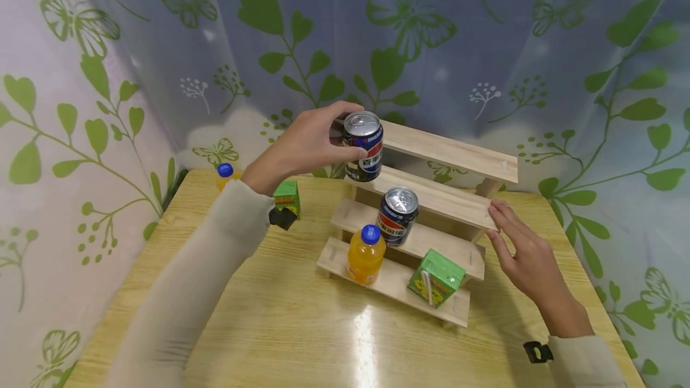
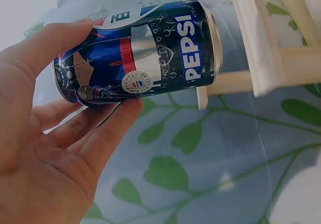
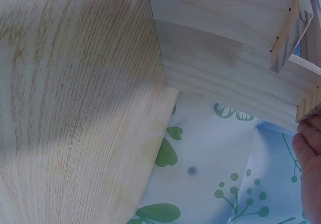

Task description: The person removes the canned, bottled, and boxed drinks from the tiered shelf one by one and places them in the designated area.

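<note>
My left hand (image 1: 318,139) grips a dark blue Pepsi can (image 1: 363,147), thumb on one side and fingers on the other. In the head view the can overlaps the left end of the upper steps of a wooden tiered shelf (image 1: 447,151). The left wrist view shows the held can (image 2: 135,53) close beside the wooden boards. My right hand (image 1: 525,256) touches the right end of the second step from the top with its fingertips. Lower down stand another Pepsi can (image 1: 398,217), an orange juice bottle (image 1: 366,256) with a blue cap and a green drink carton (image 1: 436,278) with a straw.
On the table (image 1: 259,316), partly behind my left arm, are another blue-capped orange bottle (image 1: 225,172) and a green carton (image 1: 288,196). A curtain (image 1: 323,29) with green leaves and butterflies hangs behind the shelf and along the sides.
</note>
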Demonstrator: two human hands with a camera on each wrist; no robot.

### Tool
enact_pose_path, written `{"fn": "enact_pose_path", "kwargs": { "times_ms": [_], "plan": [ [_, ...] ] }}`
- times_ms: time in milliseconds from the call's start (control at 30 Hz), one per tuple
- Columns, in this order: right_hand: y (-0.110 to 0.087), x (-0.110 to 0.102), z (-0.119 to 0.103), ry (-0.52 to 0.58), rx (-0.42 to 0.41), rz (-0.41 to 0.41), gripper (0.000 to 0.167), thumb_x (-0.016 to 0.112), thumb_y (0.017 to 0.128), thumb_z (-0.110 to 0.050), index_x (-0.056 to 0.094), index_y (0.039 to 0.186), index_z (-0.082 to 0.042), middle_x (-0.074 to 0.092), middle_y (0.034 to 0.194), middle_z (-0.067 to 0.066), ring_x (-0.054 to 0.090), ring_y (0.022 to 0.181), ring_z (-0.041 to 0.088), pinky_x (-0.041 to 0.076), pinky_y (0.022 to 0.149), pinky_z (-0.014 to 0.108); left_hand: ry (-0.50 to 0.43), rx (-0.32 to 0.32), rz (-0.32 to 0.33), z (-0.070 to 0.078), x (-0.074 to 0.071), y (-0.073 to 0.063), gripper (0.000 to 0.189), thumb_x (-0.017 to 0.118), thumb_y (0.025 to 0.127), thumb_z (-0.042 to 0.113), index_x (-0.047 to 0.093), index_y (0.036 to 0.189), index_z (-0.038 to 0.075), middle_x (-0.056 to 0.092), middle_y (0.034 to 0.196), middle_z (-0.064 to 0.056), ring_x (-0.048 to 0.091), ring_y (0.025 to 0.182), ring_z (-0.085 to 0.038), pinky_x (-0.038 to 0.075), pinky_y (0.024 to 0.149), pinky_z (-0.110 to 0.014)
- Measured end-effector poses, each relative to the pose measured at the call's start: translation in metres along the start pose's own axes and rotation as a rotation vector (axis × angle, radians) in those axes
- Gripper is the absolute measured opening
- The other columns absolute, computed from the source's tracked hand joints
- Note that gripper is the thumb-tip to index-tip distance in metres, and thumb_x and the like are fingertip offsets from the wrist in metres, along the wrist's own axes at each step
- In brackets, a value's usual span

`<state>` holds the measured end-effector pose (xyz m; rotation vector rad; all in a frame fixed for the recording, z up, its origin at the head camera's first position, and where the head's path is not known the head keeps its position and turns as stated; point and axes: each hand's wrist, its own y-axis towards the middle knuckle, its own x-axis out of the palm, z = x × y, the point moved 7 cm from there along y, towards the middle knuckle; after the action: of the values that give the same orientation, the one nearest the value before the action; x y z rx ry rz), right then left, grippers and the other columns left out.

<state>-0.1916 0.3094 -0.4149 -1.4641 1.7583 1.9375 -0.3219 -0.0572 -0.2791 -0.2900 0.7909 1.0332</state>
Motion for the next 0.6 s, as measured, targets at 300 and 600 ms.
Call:
{"fn": "enact_pose_path", "kwargs": {
  "times_ms": [300, 600],
  "plan": [
    [-0.001, 0.002, -0.001, -0.002, -0.001, -0.001, 0.048, 0.072, 0.102, -0.004, 0.063, 0.148, 0.006, 0.062, 0.153, 0.024, 0.068, 0.126, 0.048, 0.062, 0.073, 0.056, 0.031, -0.075, 0.02, -0.034, -0.02, -0.026, 0.083, 0.087, 0.094, 0.041, 0.047, 0.164, 0.022, 0.066, 0.147, -0.004, 0.066, 0.131, -0.025, 0.058, 0.109, -0.048],
    [-0.001, 0.001, -0.001, -0.003, 0.008, 0.01, 0.046, 0.07, 0.105, -0.008, 0.063, 0.148, 0.005, 0.063, 0.153, 0.023, 0.068, 0.126, 0.048, 0.061, 0.073, 0.056, 0.045, -0.131, 0.054, -0.063, -0.036, -0.051, 0.079, 0.086, 0.095, 0.037, 0.049, 0.162, 0.019, 0.065, 0.148, -0.01, 0.065, 0.134, -0.033, 0.058, 0.109, -0.052]
  ]
}}
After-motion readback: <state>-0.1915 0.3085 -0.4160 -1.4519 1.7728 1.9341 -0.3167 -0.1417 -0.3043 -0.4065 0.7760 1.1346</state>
